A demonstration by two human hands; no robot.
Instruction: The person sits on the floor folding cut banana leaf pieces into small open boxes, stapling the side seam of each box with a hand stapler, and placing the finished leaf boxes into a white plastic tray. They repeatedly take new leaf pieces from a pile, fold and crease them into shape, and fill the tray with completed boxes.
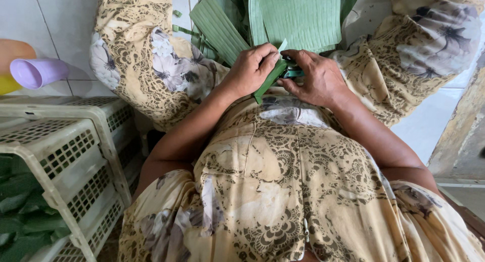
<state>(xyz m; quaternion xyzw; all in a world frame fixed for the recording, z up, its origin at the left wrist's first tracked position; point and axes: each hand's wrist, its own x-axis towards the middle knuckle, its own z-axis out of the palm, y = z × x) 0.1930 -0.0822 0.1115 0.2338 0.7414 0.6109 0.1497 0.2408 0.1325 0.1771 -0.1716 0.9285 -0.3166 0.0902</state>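
Note:
My left hand (250,69) pinches a folded strip of green banana leaf (269,80) over my lap. My right hand (316,77) meets it from the right and grips a small teal tool (293,72), mostly hidden by the fingers, pressed against the same leaf strip. Both hands touch at the fingertips. Just beyond them lies a stack of flat green banana leaf sheets (298,17) on the floor between my knees. My patterned beige dress (283,181) fills the lower frame.
A white slotted plastic crate (76,161) stands at the left, holding green leaves (22,211). A lilac plastic cup (38,72) and an orange-yellow container (10,60) lie on the white tiled floor (60,19). A worn wall edge (462,131) rises at right.

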